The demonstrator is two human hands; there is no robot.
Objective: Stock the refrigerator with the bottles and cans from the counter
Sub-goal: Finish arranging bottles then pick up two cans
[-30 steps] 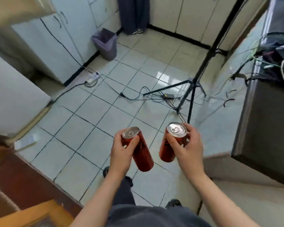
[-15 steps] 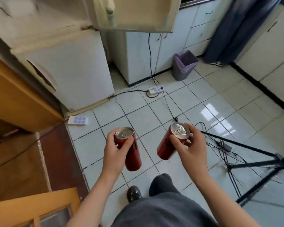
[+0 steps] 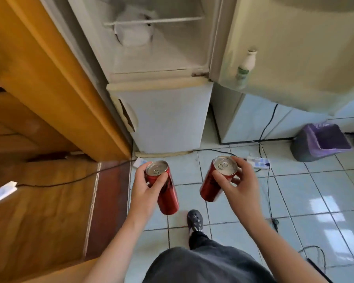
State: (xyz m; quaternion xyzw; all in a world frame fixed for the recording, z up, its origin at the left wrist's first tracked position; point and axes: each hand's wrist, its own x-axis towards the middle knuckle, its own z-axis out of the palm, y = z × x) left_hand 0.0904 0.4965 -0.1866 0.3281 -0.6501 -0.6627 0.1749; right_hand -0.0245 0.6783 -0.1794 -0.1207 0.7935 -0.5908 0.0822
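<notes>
My left hand (image 3: 144, 188) grips a tall red can (image 3: 168, 196) near its silver top, the can tilted with its base toward me. My right hand (image 3: 240, 187) holds a second red can (image 3: 209, 187) the same way, fingers curled round its rim. Both cans hang over the tiled floor, about a step short of the white refrigerator (image 3: 164, 117). Its upper compartment stands open, with a wire shelf (image 3: 151, 21) and a white container (image 3: 133, 33) inside. The open door (image 3: 294, 58) swings to the right and carries a small white bottle (image 3: 246, 64) in its rack.
An orange wooden door frame (image 3: 55, 78) stands at the left of the refrigerator. Cables and a power strip (image 3: 258, 161) lie on the tiles ahead. A purple bin (image 3: 320, 140) sits at the right by white cabinets (image 3: 262, 123). My shoe (image 3: 195, 219) is below the cans.
The view has swung left from the floor and tripod to face the open refrigerator, which is now closer. Both hands still hold their cans at the same height.
</notes>
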